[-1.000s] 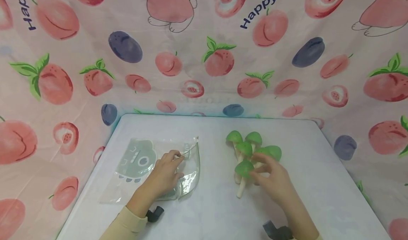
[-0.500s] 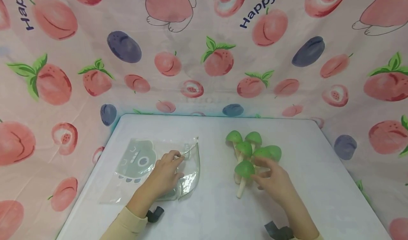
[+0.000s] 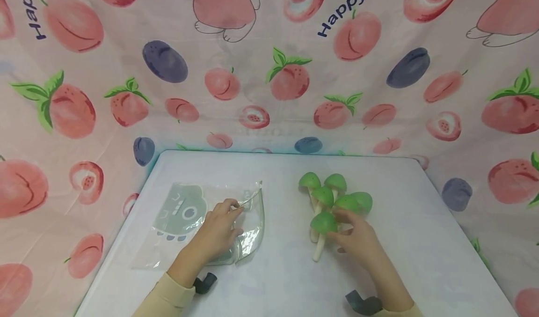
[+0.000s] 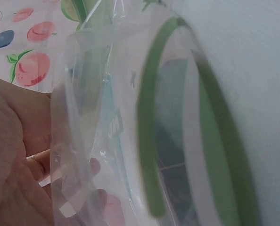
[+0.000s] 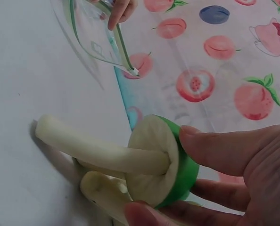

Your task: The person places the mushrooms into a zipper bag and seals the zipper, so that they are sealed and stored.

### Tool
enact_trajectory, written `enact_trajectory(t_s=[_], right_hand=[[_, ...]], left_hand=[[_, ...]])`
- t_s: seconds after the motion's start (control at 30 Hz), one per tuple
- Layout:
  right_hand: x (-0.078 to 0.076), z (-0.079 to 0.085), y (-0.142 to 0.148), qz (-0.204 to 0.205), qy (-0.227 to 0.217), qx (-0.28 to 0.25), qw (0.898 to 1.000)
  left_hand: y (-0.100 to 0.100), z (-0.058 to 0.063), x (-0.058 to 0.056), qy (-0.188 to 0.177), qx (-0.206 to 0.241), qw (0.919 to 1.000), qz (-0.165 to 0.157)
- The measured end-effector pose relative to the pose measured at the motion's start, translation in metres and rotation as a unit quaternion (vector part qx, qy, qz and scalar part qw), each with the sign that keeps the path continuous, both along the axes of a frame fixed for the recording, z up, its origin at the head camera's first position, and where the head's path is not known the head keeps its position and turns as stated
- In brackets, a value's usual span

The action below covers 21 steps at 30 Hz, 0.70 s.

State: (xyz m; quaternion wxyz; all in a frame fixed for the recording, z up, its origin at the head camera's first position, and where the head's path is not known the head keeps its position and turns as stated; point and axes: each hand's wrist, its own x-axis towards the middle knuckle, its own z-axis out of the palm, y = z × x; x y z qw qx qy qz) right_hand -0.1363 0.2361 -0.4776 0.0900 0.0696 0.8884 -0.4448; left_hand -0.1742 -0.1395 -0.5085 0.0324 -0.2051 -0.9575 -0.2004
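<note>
A clear plastic zip bag (image 3: 252, 223) with a grey-green cartoon print lies on the left of the table, its mouth standing open to the right. My left hand (image 3: 219, 228) grips the raised upper edge of that mouth; in the left wrist view the green zip strip (image 4: 147, 122) bows apart. On the right, several toy mushrooms with green caps and pale stems lie clustered. My right hand (image 3: 358, 237) holds the nearest mushroom (image 3: 323, 223) by its cap, thumb on one side and fingers on the other, as the right wrist view shows. Its stem (image 5: 97, 148) points toward the camera wearer.
Other mushrooms (image 3: 309, 181) lie right behind and beside the held one, some touching. The white table (image 3: 278, 289) ends at a fruit-printed cloth (image 3: 261, 73) at the back and sides. Black wrist mounts (image 3: 363, 304) sit at both wrists.
My right hand shifts slightly around the nearest mushroom's cap, its fingers settling lower and closer to it. The left hand and the bag stay where they were.
</note>
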Motion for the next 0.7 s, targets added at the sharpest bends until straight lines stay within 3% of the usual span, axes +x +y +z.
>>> enact_trajectory(t_s=[0.43,0.7], right_hand=[[-0.0040,-0.0056,-0.0033,-0.013,0.000,0.004,1.000],[-0.0024,-0.0004,-0.0056,-0.011,0.014,0.006,1.000]], left_hand=[[-0.0012,-0.0004,-0.0004,0.003,0.003,1.0000,-0.005],[0.0005,0.0016,0.0005,-0.004,0.009,1.0000,-0.003]])
